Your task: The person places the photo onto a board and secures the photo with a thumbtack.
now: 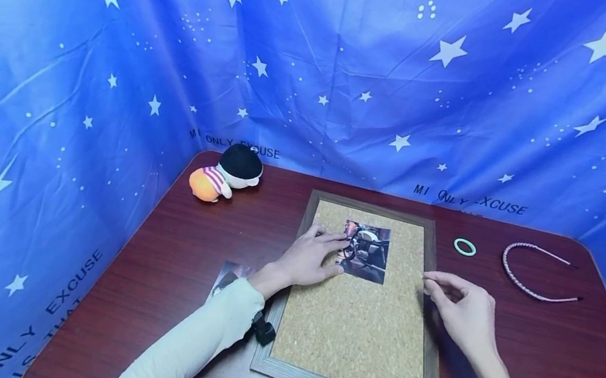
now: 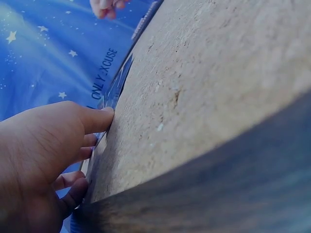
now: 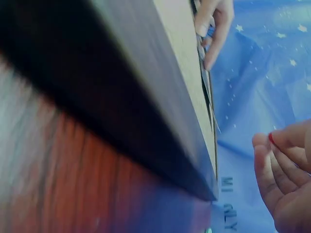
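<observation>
A framed cork board (image 1: 354,336) lies on the table, and a photo of a motorcycle (image 1: 369,252) rests on its upper half. The fingers of my left hand (image 1: 311,260) are spread over the photo's left edge and press it against the cork. In the left wrist view the thumb (image 2: 99,120) touches the photo's edge. Beside the board's right frame edge, my right hand (image 1: 468,311) pinches a small red pin (image 3: 271,138) between thumb and index finger. Most of the pin is hidden by the fingertips.
Partly under the left forearm, a second photo (image 1: 233,271) lies left of the board. A plush toy (image 1: 240,164) sits at the back left. To the right are a pale green ring (image 1: 464,247) and a braided headband (image 1: 511,270). Blue star-patterned cloth (image 1: 331,88) surrounds the table (image 1: 157,285).
</observation>
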`<move>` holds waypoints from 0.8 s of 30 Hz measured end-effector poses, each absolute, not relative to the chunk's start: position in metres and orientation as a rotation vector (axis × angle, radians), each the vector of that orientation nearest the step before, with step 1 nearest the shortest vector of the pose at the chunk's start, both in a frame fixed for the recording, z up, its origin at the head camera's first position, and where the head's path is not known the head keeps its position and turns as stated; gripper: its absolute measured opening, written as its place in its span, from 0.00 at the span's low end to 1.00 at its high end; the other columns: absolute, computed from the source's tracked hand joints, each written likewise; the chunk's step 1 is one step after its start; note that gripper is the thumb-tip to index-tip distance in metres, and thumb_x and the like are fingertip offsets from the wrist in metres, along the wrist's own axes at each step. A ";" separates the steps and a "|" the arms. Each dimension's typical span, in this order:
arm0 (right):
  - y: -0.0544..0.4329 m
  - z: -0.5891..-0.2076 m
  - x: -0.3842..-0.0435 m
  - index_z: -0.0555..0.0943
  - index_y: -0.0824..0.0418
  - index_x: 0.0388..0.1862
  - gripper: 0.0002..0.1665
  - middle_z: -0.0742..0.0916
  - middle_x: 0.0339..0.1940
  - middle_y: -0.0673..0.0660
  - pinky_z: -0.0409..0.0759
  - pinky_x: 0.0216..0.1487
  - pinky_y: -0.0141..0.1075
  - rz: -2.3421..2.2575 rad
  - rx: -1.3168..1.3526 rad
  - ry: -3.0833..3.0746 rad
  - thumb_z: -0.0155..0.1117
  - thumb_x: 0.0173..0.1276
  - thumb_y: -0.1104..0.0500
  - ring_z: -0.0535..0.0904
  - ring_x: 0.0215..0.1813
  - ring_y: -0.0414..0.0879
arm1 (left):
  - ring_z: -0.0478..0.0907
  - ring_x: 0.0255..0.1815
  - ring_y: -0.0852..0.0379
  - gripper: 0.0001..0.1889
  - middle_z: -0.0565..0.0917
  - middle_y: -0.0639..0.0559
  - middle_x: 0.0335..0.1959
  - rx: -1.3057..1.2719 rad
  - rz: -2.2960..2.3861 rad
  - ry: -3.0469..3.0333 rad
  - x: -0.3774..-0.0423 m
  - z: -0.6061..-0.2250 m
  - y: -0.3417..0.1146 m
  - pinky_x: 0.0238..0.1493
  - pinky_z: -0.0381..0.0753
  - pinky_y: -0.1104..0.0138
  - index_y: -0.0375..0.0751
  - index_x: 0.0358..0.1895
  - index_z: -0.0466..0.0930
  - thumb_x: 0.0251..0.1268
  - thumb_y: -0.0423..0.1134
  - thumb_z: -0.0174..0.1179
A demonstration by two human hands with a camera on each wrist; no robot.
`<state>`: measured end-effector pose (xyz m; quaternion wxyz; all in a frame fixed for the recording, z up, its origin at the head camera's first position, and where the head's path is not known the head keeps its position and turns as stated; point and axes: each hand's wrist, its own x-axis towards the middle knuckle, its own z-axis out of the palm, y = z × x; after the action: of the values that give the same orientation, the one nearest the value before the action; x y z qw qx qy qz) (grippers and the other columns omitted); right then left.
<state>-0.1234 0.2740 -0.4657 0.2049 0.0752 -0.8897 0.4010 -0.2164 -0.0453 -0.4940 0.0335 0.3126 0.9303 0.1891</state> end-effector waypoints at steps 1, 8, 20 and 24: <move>0.271 -0.466 -0.125 0.95 0.63 0.45 0.07 0.95 0.30 0.58 0.75 0.32 0.17 1.101 0.211 -2.474 0.78 0.70 0.70 0.82 0.32 0.16 | 0.67 0.80 0.43 0.34 0.71 0.53 0.85 0.962 0.579 2.861 -0.216 -0.494 -0.045 0.85 0.64 0.50 0.50 0.83 0.74 0.81 0.55 0.66; 0.252 -0.461 -0.146 0.97 0.63 0.42 0.05 0.95 0.33 0.58 0.73 0.36 0.16 1.042 0.283 -2.417 0.81 0.67 0.68 0.78 0.35 0.12 | 0.66 0.82 0.41 0.34 0.71 0.52 0.86 0.977 0.560 2.856 -0.217 -0.494 -0.045 0.85 0.63 0.49 0.50 0.84 0.73 0.81 0.56 0.65; 0.217 -0.461 -0.205 0.91 0.74 0.49 0.10 0.95 0.35 0.66 0.90 0.35 0.31 1.583 0.095 -2.594 0.74 0.77 0.65 0.90 0.30 0.32 | 0.66 0.81 0.42 0.34 0.71 0.53 0.86 0.972 0.572 2.861 -0.217 -0.495 -0.046 0.84 0.64 0.49 0.50 0.83 0.74 0.81 0.56 0.66; 0.206 -0.462 -0.222 0.86 0.80 0.51 0.12 0.95 0.37 0.66 0.91 0.40 0.33 1.831 0.025 -2.552 0.66 0.80 0.68 0.91 0.31 0.35 | 0.67 0.80 0.42 0.34 0.71 0.52 0.86 0.974 0.581 2.858 -0.218 -0.494 -0.046 0.83 0.66 0.49 0.49 0.83 0.74 0.81 0.56 0.66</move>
<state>-0.2223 0.2060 -0.4622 0.0002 0.0081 -0.8124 0.5831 -0.2176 -0.0458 -0.4941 0.0333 0.3167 0.9289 0.1888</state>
